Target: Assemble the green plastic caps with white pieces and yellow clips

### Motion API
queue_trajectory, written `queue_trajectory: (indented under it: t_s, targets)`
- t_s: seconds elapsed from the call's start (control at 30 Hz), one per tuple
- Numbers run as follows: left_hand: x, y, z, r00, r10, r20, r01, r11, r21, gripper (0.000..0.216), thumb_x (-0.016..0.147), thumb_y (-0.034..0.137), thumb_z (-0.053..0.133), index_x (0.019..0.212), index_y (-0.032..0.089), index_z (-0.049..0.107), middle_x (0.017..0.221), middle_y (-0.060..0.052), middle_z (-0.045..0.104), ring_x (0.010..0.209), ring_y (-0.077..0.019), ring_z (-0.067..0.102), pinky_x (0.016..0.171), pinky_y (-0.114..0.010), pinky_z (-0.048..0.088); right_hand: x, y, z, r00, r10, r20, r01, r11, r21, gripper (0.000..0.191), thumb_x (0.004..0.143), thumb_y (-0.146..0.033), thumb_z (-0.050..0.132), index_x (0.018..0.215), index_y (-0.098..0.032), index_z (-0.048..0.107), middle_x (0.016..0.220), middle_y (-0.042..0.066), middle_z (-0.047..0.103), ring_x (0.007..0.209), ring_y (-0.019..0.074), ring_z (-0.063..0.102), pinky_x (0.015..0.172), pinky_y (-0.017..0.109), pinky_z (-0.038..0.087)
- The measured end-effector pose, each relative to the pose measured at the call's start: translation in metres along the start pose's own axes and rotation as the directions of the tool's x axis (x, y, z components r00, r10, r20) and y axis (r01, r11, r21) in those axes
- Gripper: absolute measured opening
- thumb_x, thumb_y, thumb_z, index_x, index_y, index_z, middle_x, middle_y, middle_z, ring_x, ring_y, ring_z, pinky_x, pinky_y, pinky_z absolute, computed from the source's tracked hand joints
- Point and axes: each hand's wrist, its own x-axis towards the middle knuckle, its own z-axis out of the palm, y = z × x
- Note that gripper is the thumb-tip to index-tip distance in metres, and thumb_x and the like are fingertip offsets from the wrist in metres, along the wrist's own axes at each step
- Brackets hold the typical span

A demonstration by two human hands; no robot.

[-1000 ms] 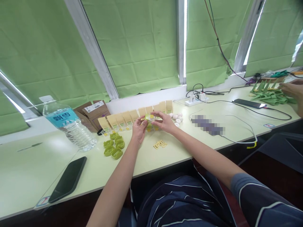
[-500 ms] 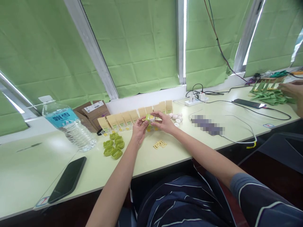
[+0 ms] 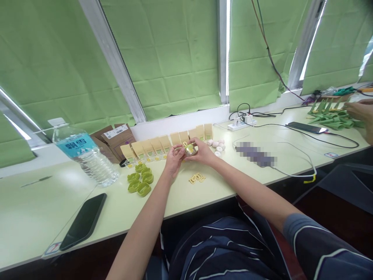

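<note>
Both hands hold a small clear-and-green case (image 3: 190,149) just above the table, with a pale yellow loop standing at its upper left. My left hand (image 3: 174,160) pinches its left side by the loop. Around the right side curl the fingers of my right hand (image 3: 202,151). Behind the hands runs a row of tan cards (image 3: 148,147) with clear cases at their feet. Several green shell-like pieces (image 3: 143,189) lie left of my left hand. Pale yellow loops (image 3: 197,178) are on the table below the hands. Small whitish-pink round pieces (image 3: 218,145) sit right of my right hand.
A large water bottle (image 3: 87,155) and a cardboard box (image 3: 112,140) stand at the left. A black phone (image 3: 84,221) lies near the front edge. Cables lead from a power strip (image 3: 241,122). Another person's hand (image 3: 361,112) is at far right by green pieces (image 3: 338,118).
The case has turned in my hands and moved slightly right and down. Its loop now points upward, and more of its clear side faces me.
</note>
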Motion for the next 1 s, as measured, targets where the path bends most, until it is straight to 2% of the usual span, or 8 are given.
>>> queue_trajectory:
  t_s: [0.17, 0.37, 0.57, 0.7, 0.87, 1.0]
  targets:
    - [-0.0033, 0.002, 0.0038, 0.999, -0.002, 0.037, 0.0, 0.998, 0.057, 0.046, 0.067, 0.042, 0.084, 0.097, 0.018, 0.058, 0.088, -0.001, 0.065, 0.072, -0.0103, 0.062, 0.062, -0.021, 0.046, -0.0009, -0.0007, 0.0006, 1.0, -0.003, -0.023, 0.002, 0.999, -0.032, 0.056, 0.06, -0.045, 0.085, 0.1, -0.021, 0.054, 0.1, 0.004, 0.062, 0.086, 0.0204, 0.06, 0.073, 0.032, 0.048]
    - [-0.0038, -0.0032, 0.0016, 0.991, 0.059, 0.118, -0.083, 0.974, 0.211, 0.048, 0.072, 0.046, 0.08, 0.107, 0.021, 0.057, 0.089, -0.001, 0.065, 0.082, -0.0145, 0.065, 0.074, -0.026, 0.051, -0.0005, 0.0002, 0.0004, 0.998, -0.034, -0.059, 0.029, 0.996, -0.085, 0.044, 0.063, -0.042, 0.079, 0.091, -0.022, 0.051, 0.087, 0.0, 0.059, 0.075, 0.016, 0.054, 0.068, 0.028, 0.042]
    - [-0.0086, -0.0054, 0.0024, 0.978, 0.028, 0.205, -0.094, 0.944, 0.317, 0.065, 0.072, 0.042, 0.081, 0.124, 0.024, 0.047, 0.102, -0.006, 0.068, 0.087, -0.0178, 0.068, 0.08, -0.032, 0.054, 0.0016, -0.0012, -0.0023, 0.997, -0.015, -0.074, 0.002, 0.986, -0.164, 0.039, 0.06, -0.035, 0.074, 0.081, -0.023, 0.044, 0.074, -0.004, 0.051, 0.065, 0.0142, 0.048, 0.059, 0.026, 0.035]
    - [-0.009, -0.0062, 0.0036, 0.979, 0.09, 0.185, -0.15, 0.927, 0.343, 0.061, 0.07, 0.039, 0.083, 0.121, 0.023, 0.052, 0.116, -0.009, 0.064, 0.089, -0.0173, 0.068, 0.078, -0.029, 0.054, 0.0028, -0.0062, -0.0045, 0.998, -0.019, -0.062, 0.007, 0.983, -0.185, 0.035, 0.062, -0.034, 0.07, 0.079, -0.023, 0.041, 0.072, -0.003, 0.051, 0.063, 0.0144, 0.047, 0.059, 0.027, 0.033]
    - [-0.0066, -0.0068, 0.0053, 0.971, 0.156, 0.179, -0.209, 0.919, 0.334, 0.059, 0.068, 0.035, 0.084, 0.119, 0.022, 0.059, 0.096, -0.005, 0.068, 0.086, -0.0184, 0.068, 0.077, -0.029, 0.054, 0.0039, -0.0053, -0.0065, 0.998, 0.012, -0.059, -0.025, 0.974, -0.223, 0.037, 0.061, -0.034, 0.072, 0.081, -0.023, 0.044, 0.075, -0.002, 0.054, 0.065, 0.0157, 0.048, 0.061, 0.028, 0.034]
    - [-0.005, -0.0072, 0.0054, 0.975, 0.161, 0.156, -0.207, 0.913, 0.351, 0.056, 0.068, 0.035, 0.084, 0.116, 0.021, 0.06, 0.092, -0.004, 0.069, 0.082, -0.0185, 0.068, 0.072, -0.028, 0.054, 0.003, 0.0007, -0.0042, 0.999, 0.014, -0.044, -0.023, 0.977, -0.21, 0.039, 0.061, -0.034, 0.075, 0.085, -0.022, 0.047, 0.08, -0.001, 0.056, 0.07, 0.017, 0.051, 0.062, 0.028, 0.037]
